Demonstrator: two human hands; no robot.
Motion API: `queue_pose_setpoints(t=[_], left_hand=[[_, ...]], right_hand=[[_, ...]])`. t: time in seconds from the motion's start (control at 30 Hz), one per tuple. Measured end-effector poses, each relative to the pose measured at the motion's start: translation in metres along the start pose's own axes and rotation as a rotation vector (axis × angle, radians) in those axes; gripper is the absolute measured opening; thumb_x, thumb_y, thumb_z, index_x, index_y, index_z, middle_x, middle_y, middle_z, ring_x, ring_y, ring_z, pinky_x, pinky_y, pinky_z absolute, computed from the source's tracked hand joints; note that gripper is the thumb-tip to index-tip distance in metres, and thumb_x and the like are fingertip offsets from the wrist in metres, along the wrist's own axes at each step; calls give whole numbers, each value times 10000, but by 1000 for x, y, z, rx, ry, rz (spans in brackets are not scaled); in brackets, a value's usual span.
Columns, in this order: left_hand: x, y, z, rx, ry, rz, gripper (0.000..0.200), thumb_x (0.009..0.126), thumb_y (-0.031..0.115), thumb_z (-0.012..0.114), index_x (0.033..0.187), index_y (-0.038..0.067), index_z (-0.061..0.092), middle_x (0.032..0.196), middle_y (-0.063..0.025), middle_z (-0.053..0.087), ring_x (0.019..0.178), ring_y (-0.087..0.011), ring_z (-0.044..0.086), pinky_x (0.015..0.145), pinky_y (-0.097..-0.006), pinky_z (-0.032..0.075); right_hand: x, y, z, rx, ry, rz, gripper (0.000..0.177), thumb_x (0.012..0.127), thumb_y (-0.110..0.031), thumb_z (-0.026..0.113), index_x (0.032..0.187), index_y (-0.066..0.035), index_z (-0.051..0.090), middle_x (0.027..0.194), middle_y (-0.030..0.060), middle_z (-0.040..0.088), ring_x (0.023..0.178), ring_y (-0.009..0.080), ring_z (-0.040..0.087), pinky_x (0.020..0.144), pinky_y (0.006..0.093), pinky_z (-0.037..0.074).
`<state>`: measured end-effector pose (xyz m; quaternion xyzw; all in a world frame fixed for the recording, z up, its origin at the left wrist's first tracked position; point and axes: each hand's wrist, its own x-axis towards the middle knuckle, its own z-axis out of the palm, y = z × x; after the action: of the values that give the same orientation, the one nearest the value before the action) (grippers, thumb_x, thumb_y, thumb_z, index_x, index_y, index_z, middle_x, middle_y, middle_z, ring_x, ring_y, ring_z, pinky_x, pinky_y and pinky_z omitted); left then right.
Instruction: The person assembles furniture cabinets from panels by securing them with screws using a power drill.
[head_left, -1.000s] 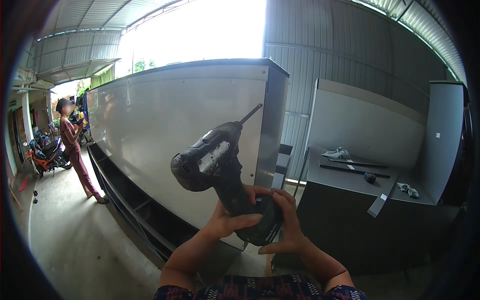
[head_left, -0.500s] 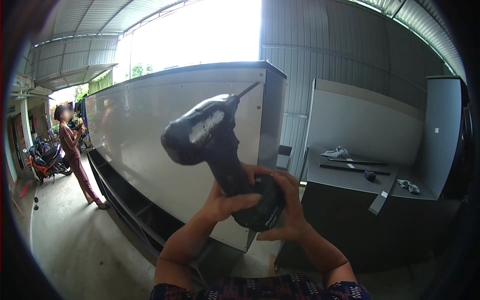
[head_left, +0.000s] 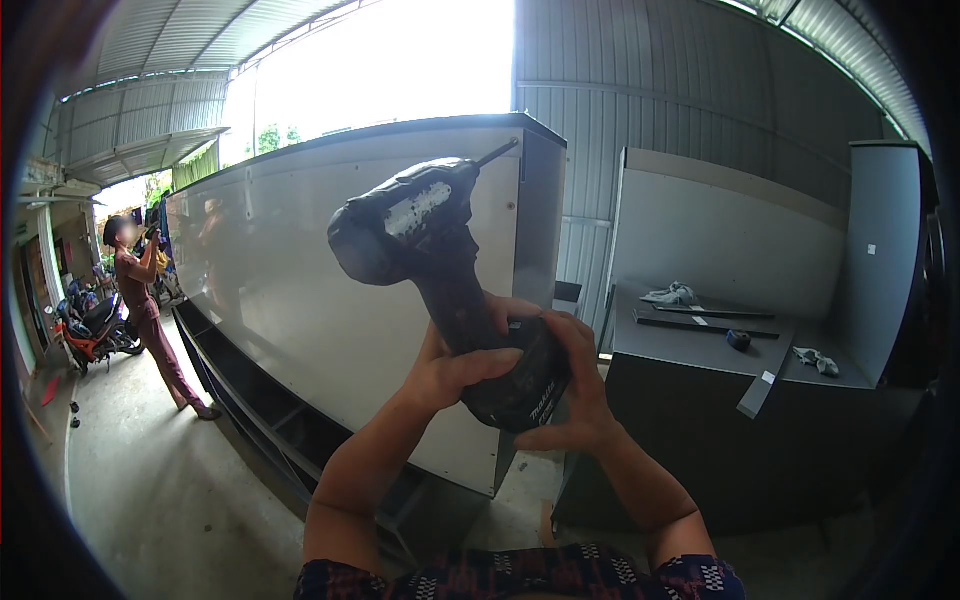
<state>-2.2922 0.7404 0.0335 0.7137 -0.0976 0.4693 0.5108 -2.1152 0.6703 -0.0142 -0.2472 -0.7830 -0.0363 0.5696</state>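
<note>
A dark cordless drill (head_left: 408, 218) with a worn pale patch on its side is held up in front of me. Its long bit (head_left: 497, 152) points up and right, overlapping the top right corner of the large white panel (head_left: 300, 270). My left hand (head_left: 458, 372) is closed round the lower grip, the thumb lying across the front of the base. Closed on the right side of the battery (head_left: 535, 385) is my right hand (head_left: 582, 395), fingers over its top and thumb underneath. Screw heads show along the panel's right edge.
Another person (head_left: 143, 300) stands at the left with both arms raised, near a red motorbike (head_left: 95, 325). A dark open frame (head_left: 270, 420) lies along the panel's foot. On the dark cabinet (head_left: 690, 345) at right are strips, cloths and a tape measure (head_left: 738, 340).
Both hands and the drill have risen slightly, and the bit tip now sits nearer the panel's top corner. The person at left has lifted their hands higher.
</note>
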Motion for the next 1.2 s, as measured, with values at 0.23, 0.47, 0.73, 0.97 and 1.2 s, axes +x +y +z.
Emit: queue_pose_setpoints(t=[0.23, 0.47, 0.73, 0.97, 1.2], left_hand=[[-1, 1, 1, 1, 1, -5, 322, 678, 136, 668, 937, 24, 514, 1155, -251, 555, 1023, -276, 586, 875, -369, 495], [-4, -2, -6, -45, 0, 23, 330, 690, 103, 686, 954, 26, 504, 1148, -202, 578, 1019, -240, 578, 878, -363, 477], [-31, 7, -19, -41, 74, 54, 341, 684, 96, 689, 961, 23, 505, 1154, -210, 579, 1034, -243, 577, 896, -357, 473], [-40, 10, -31, -67, 134, 10, 333, 676, 99, 687, 947, 22, 510, 1142, -211, 587, 1013, -238, 586, 885, -355, 480], [-38, 11, -38, -100, 146, -43, 328, 670, 98, 686, 940, 26, 515, 1137, -212, 591, 991, -231, 593, 868, -341, 486]], right_hand=[[-1, 1, 3, 7, 10, -10, 1180, 469, -360, 911, 1422, -83, 272, 1370, 171, 264, 1296, 330, 307, 1044, 428, 322], [2, -2, 5, -21, 0, -11, 1170, 477, -368, 907, 1420, -78, 280, 1365, 175, 270, 1290, 338, 305, 1042, 428, 319], [5, -5, 27, -13, -75, -2, 1183, 479, -410, 902, 1425, -75, 273, 1371, 176, 259, 1295, 338, 302, 1049, 427, 305], [6, -2, 44, 49, -87, 51, 1160, 489, -371, 906, 1428, -104, 281, 1371, 175, 256, 1295, 345, 309, 1051, 438, 316], [8, 3, 52, 83, -59, 79, 1156, 493, -362, 907, 1428, -100, 279, 1357, 166, 271, 1296, 337, 313, 1051, 430, 317]])
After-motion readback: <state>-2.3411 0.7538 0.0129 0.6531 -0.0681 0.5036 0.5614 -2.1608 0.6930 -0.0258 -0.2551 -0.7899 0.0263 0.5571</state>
